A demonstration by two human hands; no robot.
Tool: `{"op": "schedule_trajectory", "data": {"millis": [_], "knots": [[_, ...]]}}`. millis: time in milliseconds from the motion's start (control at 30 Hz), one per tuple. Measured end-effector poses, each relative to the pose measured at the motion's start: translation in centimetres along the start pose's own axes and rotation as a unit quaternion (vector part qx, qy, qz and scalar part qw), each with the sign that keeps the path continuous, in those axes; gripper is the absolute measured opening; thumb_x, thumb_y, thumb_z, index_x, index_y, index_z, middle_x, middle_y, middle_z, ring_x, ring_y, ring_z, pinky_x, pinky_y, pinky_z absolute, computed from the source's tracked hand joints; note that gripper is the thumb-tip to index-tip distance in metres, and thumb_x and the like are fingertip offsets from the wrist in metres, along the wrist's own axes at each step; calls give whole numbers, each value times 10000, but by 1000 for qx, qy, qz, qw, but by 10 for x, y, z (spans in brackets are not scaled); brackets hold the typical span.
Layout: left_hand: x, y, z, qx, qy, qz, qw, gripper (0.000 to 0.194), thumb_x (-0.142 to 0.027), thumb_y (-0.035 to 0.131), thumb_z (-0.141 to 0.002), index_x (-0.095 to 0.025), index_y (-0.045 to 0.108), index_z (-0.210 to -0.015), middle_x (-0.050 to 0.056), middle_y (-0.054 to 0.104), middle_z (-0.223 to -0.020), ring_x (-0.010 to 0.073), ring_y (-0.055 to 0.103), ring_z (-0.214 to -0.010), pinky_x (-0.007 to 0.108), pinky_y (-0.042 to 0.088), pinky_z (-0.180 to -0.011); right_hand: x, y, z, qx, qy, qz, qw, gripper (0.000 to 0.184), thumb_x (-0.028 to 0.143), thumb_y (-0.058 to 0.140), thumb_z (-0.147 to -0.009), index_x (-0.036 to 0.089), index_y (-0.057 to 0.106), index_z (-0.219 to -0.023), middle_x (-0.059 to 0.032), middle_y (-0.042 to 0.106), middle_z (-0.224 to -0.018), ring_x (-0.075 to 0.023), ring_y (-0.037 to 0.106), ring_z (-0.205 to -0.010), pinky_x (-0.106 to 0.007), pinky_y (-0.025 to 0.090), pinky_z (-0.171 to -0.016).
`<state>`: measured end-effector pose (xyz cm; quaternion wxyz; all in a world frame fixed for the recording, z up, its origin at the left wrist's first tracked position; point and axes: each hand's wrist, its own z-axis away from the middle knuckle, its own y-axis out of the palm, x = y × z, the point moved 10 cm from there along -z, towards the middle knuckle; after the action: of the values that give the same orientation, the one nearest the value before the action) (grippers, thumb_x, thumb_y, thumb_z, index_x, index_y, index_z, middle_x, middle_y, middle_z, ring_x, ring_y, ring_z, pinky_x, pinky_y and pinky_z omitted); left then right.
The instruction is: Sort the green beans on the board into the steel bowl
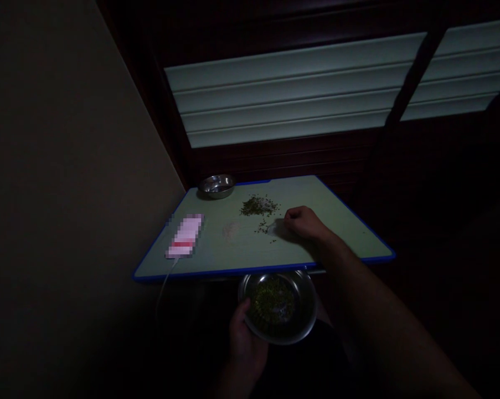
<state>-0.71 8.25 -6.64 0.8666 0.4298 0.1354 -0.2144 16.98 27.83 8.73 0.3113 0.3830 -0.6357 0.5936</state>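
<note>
My left hand (246, 338) grips a steel bowl (307, 324) by its left side, thumb over the rim. The bowl is held just below the table's near edge, with many small green beans (272, 299) inside. Above the pale tabletop, my right hand (304, 223) is closed with its fingers curled; what they hold, if anything, is hidden. A few scattered beans (261, 226) and a faint whitish patch (271, 228) lie just left of it. Beyond them is a heap of small dark green beans (256, 206).
A blue-edged folding table (216, 260) stands before me. On it are a smaller steel bowl (217, 187) at the back left and a lit phone (186, 235) with a white cable (163, 288). A wall (87, 166) rises at left; slatted panels (295, 88) are behind.
</note>
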Motion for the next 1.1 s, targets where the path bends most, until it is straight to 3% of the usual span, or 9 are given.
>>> {"op": "schedule_trajectory", "data": {"millis": [233,433,567,767,1000,1100], "knots": [[-3,2,0,-7,-2,4,1000,244,-266,620,-785,-147,724,-971,99,762,-899,271,684,-985,406,537,-894,1,22,8,113,-10,-59,992,109,250,639,-615,153,594,-593,20,532,-510,-85,431,-470,-221,307,-453],[-1,3,-2,-1,-5,10,1000,271,-262,604,-794,-166,713,-1023,90,764,-927,267,692,-963,422,545,-887,15,42,25,218,-27,-91,971,136,252,669,-627,146,594,-588,56,489,-462,-62,405,-419,-202,299,-422],[2,4,-5,10,-8,8,1000,328,-279,604,-792,-142,697,-1075,116,763,-963,290,685,-983,461,537,-905,19,54,36,290,-21,-93,952,106,220,673,-629,141,613,-591,49,553,-474,-63,450,-406,-198,357,-428],[4,13,-5,37,-5,17,999,300,-267,601,-802,-133,707,-1049,113,769,-921,275,702,-910,445,535,-905,16,64,43,351,3,-93,932,102,217,712,-630,136,668,-675,23,644,-543,-78,535,-429,-198,421,-441],[6,19,-6,48,-13,20,999,240,-271,583,-814,-138,727,-951,104,779,-893,276,710,-907,450,542,-892,16,69,50,379,8,-121,917,162,202,741,-590,133,699,-729,20,660,-560,-82,538,-427,-200,417,-437],[4,15,-7,32,-7,16,999,219,-269,592,-813,-140,729,-925,101,783,-892,261,717,-875,429,553,-871,21,58,36,299,0,-168,939,124,205,701,-593,134,666,-688,36,624,-519,-68,485,-398,-187,358,-405]]}}
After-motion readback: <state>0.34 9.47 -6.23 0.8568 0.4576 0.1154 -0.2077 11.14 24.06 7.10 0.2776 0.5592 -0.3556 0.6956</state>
